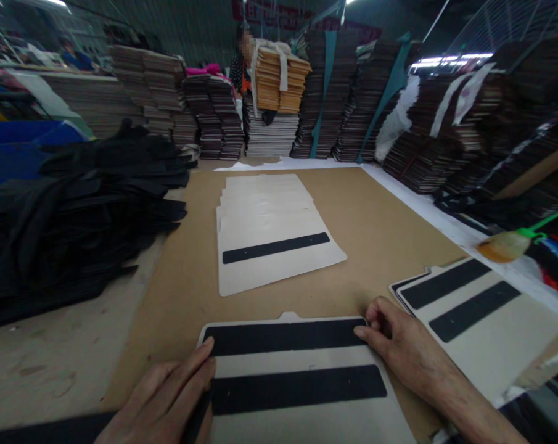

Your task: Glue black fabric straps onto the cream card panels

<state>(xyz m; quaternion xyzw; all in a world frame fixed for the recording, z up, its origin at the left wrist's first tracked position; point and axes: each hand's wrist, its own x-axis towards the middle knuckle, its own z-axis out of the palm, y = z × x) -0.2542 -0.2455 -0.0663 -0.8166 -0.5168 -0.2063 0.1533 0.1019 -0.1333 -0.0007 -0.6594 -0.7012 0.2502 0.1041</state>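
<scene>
Head view: the pale panel (301, 362) with two black strips (283, 337) lies at the near edge of the brown-topped table (362, 216). The right hand (406, 348) pinches its far right corner, thumb on top; the left hand (168, 391) lays extended fingers along its left edge, thumb hidden, so its grip cannot be told. It looks light, thin and springy, likely to bow from one corner; opposite side edges seem the best hold.
</scene>
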